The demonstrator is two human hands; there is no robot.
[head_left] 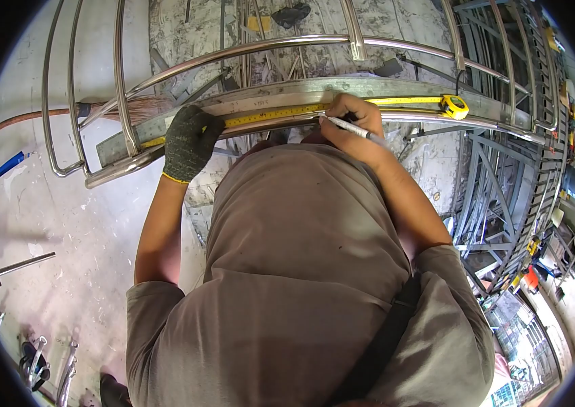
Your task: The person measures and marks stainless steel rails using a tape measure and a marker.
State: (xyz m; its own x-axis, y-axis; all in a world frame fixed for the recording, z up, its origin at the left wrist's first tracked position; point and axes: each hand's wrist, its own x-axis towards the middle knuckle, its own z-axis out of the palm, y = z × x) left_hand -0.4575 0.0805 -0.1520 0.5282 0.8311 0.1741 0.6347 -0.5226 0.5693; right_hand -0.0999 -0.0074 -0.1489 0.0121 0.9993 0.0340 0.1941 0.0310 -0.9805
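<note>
A yellow tape measure blade point(270, 116) runs out along a shiny metal tube point(287, 123), its case point(454, 106) lying on the right part of the frame. My left hand point(192, 141), in a dark knitted glove with a yellow cuff, is closed over the blade and the tube's edge on the left. My bare right hand point(358, 129) grips a white marker pen point(353, 127), its tip right at the tube near the middle of the blade. The right fingers also rest against the blade's upper edge. A flat grey bar point(382, 87) lies just behind the tape.
Curved metal rails point(233, 54) arch in front of me, with upright bars at both sides. A broom point(131, 108) lies behind the left bars. Dark steel frames point(497, 183) are stacked at right. Several wrenches point(67, 373) lie on the floor at lower left.
</note>
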